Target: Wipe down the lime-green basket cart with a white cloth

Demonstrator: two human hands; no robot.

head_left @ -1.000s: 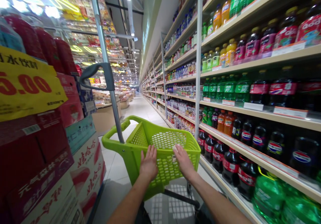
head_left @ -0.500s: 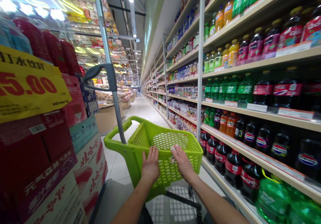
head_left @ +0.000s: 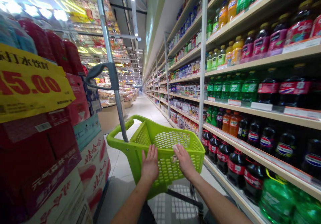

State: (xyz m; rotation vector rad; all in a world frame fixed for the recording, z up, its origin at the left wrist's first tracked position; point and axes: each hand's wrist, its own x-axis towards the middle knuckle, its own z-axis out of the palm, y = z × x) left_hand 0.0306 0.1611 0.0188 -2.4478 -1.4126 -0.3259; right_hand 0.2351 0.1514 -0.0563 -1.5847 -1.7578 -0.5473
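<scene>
A lime-green shopping trolley basket (head_left: 165,158) with perforated walls stands before me, tilted. My left hand (head_left: 150,163) lies flat on its near side, fingers stretched up toward the rim and holding nothing. At the same wall, farther right, my right hand (head_left: 185,162) presses a crumpled white tissue (head_left: 176,149) against the rim; a bit of it shows below the fingers too. Rising from the basket's left end is a metal pole (head_left: 111,50) with a grey loop handle (head_left: 102,77). The basket's floor is hidden from me.
Shelves of bottled drinks (head_left: 233,120) run close along the right, with large green bottles (head_left: 274,194) at the bottom. Stacked drink cartons (head_left: 92,170) and a yellow price sign (head_left: 32,85) crowd the left. A tiled aisle (head_left: 141,108) stretches ahead, past display counters (head_left: 110,115).
The view has shifted slightly, so everything sits a little farther right. My left hand has slid very slightly left along the basket wall. The right hand keeps its place with the tissue.
</scene>
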